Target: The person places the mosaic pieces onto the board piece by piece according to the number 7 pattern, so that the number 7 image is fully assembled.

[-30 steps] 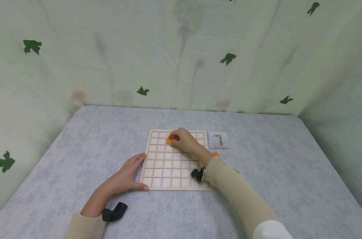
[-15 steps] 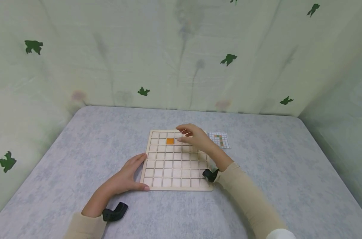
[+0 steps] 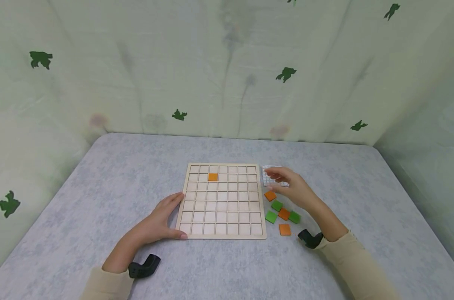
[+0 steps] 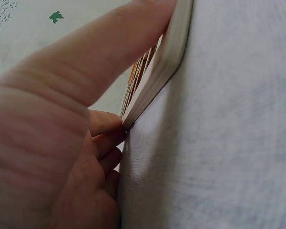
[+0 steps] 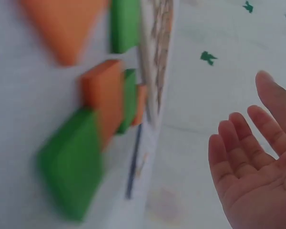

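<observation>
A pale wooden grid board [image 3: 221, 206] lies flat on the table, with one orange square tile [image 3: 213, 177] in a cell of its second row from the back. My left hand [image 3: 156, 221] rests at the board's left side, fingertips touching the left edge and thumb by the front left corner. In the left wrist view the thumb [image 4: 105, 52] lies along the board's rim. My right hand [image 3: 294, 189] hovers above the pattern card [image 3: 266, 180], partly hiding it. The right wrist view shows its fingers [image 5: 236, 148] spread with nothing between them.
Loose tiles lie right of the board: three green, such as one green tile [image 3: 270, 216], and three orange, such as one orange tile [image 3: 285, 229]. Each wrist wears a black device, the left device [image 3: 144, 266] near the table front. A patterned curtain [image 3: 227, 83] hangs behind the table.
My right hand let go of the orange tile, leaving it in the board's cell, and moved right to above the card and loose tiles, which came into view. The left hand stayed put.
</observation>
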Demonstrator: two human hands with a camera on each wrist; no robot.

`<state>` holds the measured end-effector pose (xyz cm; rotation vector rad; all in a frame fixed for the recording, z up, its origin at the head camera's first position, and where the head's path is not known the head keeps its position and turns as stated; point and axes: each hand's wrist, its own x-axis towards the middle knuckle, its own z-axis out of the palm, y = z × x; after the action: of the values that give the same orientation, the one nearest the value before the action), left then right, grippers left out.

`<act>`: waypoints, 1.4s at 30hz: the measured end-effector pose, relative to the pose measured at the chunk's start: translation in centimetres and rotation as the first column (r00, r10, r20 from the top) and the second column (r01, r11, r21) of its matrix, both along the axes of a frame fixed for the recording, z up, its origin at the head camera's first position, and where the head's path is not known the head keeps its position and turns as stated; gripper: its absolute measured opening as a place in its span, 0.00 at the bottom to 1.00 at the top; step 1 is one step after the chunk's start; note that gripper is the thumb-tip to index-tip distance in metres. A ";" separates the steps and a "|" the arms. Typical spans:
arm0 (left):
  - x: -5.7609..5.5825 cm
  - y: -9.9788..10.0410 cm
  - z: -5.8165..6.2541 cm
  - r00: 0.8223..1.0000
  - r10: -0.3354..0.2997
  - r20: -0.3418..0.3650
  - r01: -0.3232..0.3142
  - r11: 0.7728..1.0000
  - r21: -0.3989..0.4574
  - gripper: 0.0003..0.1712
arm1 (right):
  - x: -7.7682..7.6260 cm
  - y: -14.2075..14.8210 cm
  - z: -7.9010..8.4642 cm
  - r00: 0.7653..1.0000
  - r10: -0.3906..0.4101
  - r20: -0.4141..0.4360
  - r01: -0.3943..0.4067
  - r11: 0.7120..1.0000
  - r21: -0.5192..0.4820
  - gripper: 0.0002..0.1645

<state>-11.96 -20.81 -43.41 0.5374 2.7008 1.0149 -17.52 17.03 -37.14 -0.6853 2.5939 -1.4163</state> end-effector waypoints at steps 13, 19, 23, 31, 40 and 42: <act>-0.1 0.0 -0.2 1.000 -0.001 -0.004 0.001 1.000 0.006 0.68 | 1.5 3.7 -6.0 0.995 -0.094 0.029 0.090 0.987 0.130 0.28; -0.1 0.1 -0.3 1.000 -0.001 -0.007 0.001 1.000 0.002 0.69 | 2.0 3.2 -6.3 0.995 -0.081 -0.054 0.091 0.969 0.230 0.20; -0.1 0.1 -0.3 1.000 0.001 -0.007 -0.001 1.000 -0.002 0.68 | 2.1 2.7 -5.9 0.993 -0.099 -0.059 0.112 0.956 0.271 0.15; -0.1 0.0 -0.1 1.000 -0.002 -0.007 0.002 1.000 0.000 0.68 | 1.9 2.0 -4.8 0.988 -0.112 -0.103 0.133 0.962 0.237 0.15; 0.0 0.0 -0.1 1.000 -0.002 -0.002 0.002 1.000 -0.001 0.68 | 0.2 -0.4 -2.3 0.974 -0.072 -0.216 0.100 0.988 0.117 0.17; 0.0 0.0 -0.1 1.000 -0.001 -0.002 0.001 1.000 -0.003 0.68 | -0.5 -1.3 -1.8 0.971 -0.062 -0.231 0.084 0.993 0.085 0.17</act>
<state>-11.98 -20.85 -43.52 0.5393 2.7030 1.0103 -18.00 15.69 -38.89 -0.7895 2.8681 -1.2924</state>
